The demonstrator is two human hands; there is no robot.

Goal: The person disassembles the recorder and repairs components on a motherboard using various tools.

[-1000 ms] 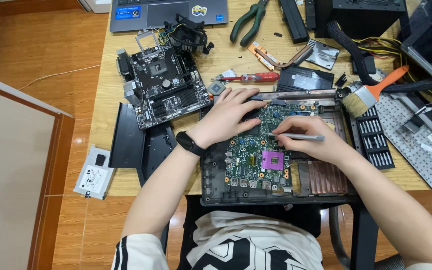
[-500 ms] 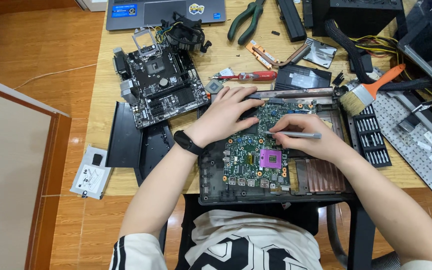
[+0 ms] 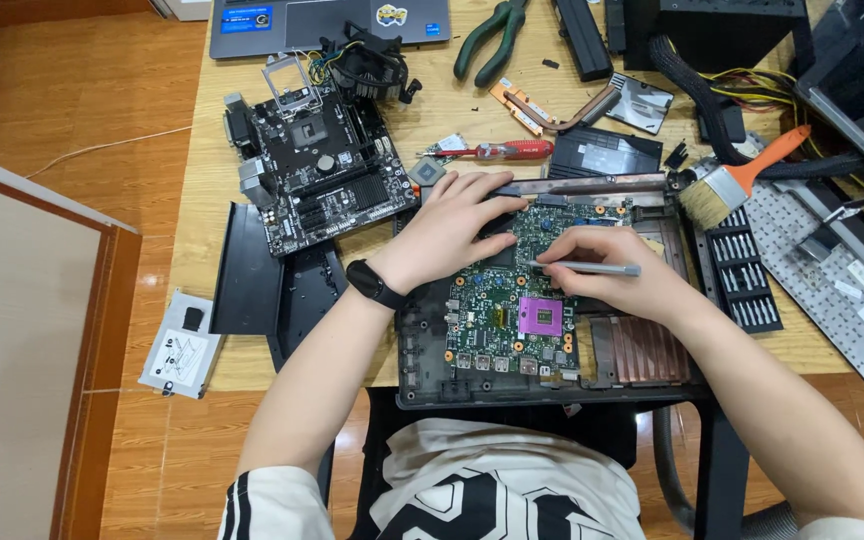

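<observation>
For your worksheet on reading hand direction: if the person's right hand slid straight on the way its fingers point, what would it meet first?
The right hand, holding a grey screwdriver, points left across the green circuit board. Straight on, it would probably meet the left hand resting on that board, though depth is hard to judge.

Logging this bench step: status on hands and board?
Left hand flat on green laptop circuit board. Right hand gripping slim grey metal screwdriver, tip on board. Nothing blocking.

Green circuit board (image 3: 512, 310) flat in chassis (image 3: 422, 370)
</observation>
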